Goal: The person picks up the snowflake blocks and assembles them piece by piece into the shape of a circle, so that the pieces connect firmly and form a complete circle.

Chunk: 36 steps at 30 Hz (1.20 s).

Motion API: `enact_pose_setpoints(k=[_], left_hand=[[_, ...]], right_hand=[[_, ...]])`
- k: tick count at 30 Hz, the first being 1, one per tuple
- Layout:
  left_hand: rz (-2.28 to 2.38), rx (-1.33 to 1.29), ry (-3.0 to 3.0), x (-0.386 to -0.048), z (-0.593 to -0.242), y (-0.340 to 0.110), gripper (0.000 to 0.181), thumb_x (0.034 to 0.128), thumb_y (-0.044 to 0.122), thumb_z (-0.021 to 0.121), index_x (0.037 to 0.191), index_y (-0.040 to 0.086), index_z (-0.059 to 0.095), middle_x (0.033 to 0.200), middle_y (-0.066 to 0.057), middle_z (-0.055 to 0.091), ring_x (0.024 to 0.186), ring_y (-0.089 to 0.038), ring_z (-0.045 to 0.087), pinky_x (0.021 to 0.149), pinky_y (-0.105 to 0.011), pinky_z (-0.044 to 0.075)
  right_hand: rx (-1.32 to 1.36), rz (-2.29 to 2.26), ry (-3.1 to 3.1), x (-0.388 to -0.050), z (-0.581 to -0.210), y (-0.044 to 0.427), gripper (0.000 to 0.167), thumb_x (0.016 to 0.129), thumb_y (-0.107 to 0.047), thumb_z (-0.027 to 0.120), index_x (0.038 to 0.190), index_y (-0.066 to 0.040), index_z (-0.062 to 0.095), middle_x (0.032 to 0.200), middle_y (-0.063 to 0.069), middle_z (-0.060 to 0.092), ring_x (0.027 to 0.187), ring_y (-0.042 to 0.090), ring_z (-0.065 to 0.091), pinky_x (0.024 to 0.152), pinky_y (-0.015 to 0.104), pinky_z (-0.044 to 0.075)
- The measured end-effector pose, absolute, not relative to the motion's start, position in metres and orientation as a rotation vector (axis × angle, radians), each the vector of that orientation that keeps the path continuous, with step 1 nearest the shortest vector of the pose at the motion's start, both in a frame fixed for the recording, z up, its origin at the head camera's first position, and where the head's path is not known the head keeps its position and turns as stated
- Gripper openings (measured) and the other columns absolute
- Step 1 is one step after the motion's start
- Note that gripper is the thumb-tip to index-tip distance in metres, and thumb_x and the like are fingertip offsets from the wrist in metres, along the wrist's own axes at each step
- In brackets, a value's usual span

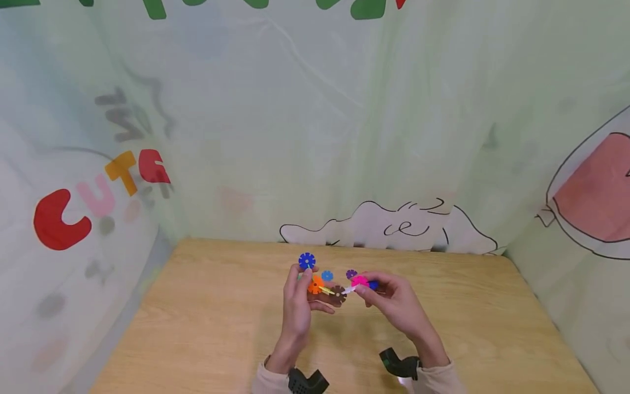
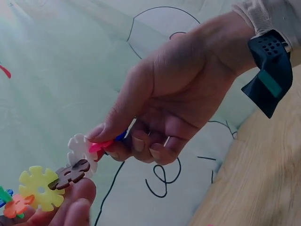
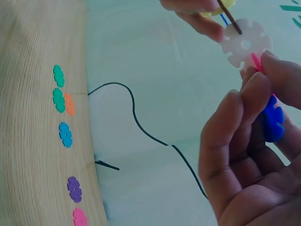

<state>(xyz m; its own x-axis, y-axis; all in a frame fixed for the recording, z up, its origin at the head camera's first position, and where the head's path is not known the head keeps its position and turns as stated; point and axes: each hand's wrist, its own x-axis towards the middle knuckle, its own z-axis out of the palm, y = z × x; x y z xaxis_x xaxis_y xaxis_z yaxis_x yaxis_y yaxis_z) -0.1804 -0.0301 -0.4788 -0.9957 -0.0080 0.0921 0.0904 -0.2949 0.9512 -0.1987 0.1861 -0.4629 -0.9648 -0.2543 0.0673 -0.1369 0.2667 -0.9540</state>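
A chain of notched discs hangs between both hands above the table. The left hand (image 1: 297,306) holds its left part, with a dark blue disc (image 1: 307,260), an orange disc (image 1: 315,284) and a yellow disc (image 2: 41,188). In the middle are a brown disc (image 1: 338,295) and a white disc (image 3: 246,44), joined edge to edge. The right hand (image 1: 398,306) pinches a pink disc (image 1: 360,281) between thumb and forefinger; it joins the white one. Another blue disc (image 3: 273,120) sits behind that pinch, partly hidden by the fingers.
Loose discs lie on the wooden table (image 1: 211,317) near its far edge: light blue (image 1: 327,276), purple (image 1: 351,273), and in the right wrist view green (image 3: 59,100), orange (image 3: 70,104) and pink (image 3: 80,217). A printed curtain (image 1: 295,137) hangs behind the table.
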Motion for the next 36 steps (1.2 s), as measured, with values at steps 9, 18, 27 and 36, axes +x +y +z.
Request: enact_pose_setpoints(k=[9,18,27,36], left_hand=[[-2.322,-0.104,-1.728,-0.18,-0.483,-0.022,0.04,0.1166,0.026,0.03,0.116,-0.008,0.05,0.071,-0.011,0.06,0.046,-0.01,0.056,0.036,-0.025,0.045],[-2.307,-0.073,-1.728,-0.179,-0.483,-0.02,0.043,0.1159,0.023,0.037,0.099,-0.012,0.056,0.06,0.0,0.052,0.044,-0.005,0.041,0.037,-0.016,0.032],[-2.319,-0.261,-1.858,-0.174,-0.482,-0.01,0.043,0.1145,0.017,0.039,0.091,-0.013,0.058,0.055,-0.016,0.05,0.044,-0.004,0.049,0.036,-0.017,0.034],[-2.329,-0.308,-1.902,-0.174,-0.482,-0.004,0.041,0.1133,0.014,0.04,0.089,-0.014,0.058,0.056,-0.012,0.05,0.043,-0.004,0.05,0.036,-0.017,0.033]], right_hand=[[-0.511,-1.685,2.377,-0.199,-0.464,0.189,0.029,0.102,-0.02,0.073,0.123,0.0,0.073,0.113,0.016,0.072,0.087,0.017,0.072,0.079,0.03,0.063],[-0.389,-1.898,2.413,-0.205,-0.471,0.188,0.04,0.109,-0.008,0.059,0.148,-0.002,0.052,0.111,0.023,0.074,0.082,0.015,0.073,0.083,0.025,0.064],[-0.385,-2.164,2.64,-0.208,-0.48,0.167,0.008,0.093,0.006,0.076,0.101,0.008,0.073,0.094,0.025,0.078,0.077,0.006,0.077,0.076,0.024,0.065],[-0.901,-2.124,2.525,-0.204,-0.479,0.161,0.021,0.099,0.014,0.062,0.115,0.01,0.074,0.11,0.028,0.075,0.098,0.006,0.076,0.089,0.024,0.063]])
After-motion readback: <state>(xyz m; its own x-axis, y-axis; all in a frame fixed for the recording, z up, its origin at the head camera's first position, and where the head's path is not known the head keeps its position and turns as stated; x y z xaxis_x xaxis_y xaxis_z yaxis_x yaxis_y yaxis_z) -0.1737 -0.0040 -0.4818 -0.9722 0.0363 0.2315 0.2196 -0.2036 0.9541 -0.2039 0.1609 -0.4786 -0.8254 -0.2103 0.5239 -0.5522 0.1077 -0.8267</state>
